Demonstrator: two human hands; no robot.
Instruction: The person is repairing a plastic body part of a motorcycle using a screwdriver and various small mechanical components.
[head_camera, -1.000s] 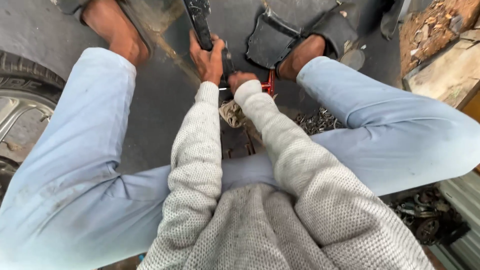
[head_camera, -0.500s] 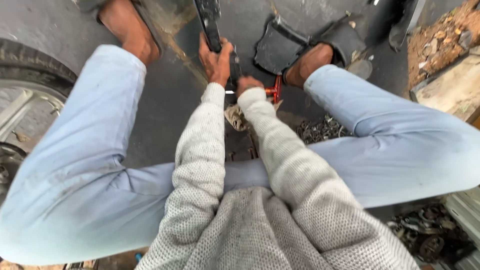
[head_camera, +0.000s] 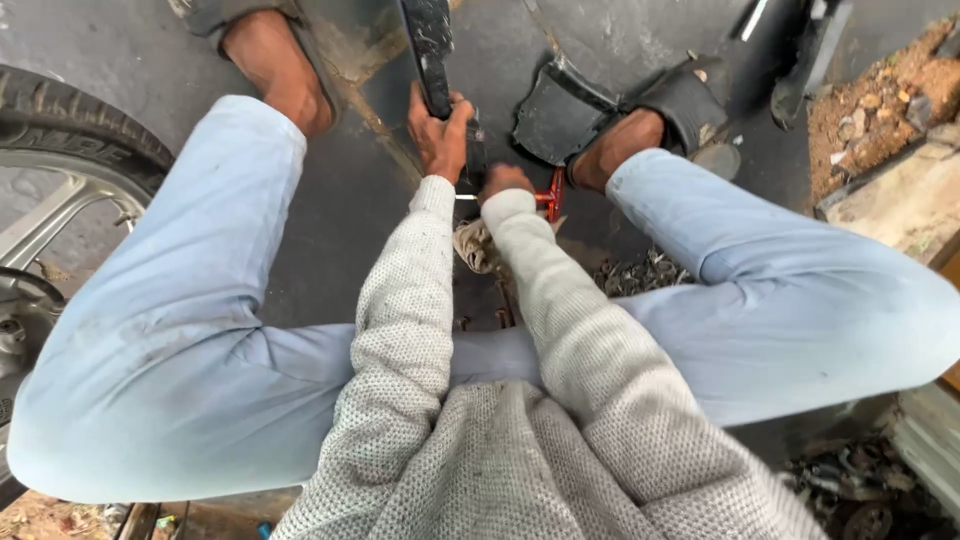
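Note:
I sit on a dark floor with my legs spread in pale blue trousers. My left hand (head_camera: 438, 135) is wrapped around a long black part (head_camera: 430, 45) that stretches away from me between my feet. My right hand (head_camera: 503, 183) sits just beside it, closed on a red-handled tool (head_camera: 551, 193) whose thin metal tip points toward the black part. A dirty rag (head_camera: 478, 247) lies under my wrists. Both grey knitted sleeves cover my forearms, and they hide most of the right hand.
A motorcycle wheel (head_camera: 60, 170) with a tyre stands at the left. A black sandal (head_camera: 565, 110) lies by my right foot. Small metal parts (head_camera: 640, 275) are scattered under my right leg, more scrap (head_camera: 850, 480) at lower right. Dirt and rubble (head_camera: 880, 100) sit upper right.
The view has drifted a little, so the hands sit slightly higher and to the right in the frame. Both hands keep the same grip on the black part and the red tool.

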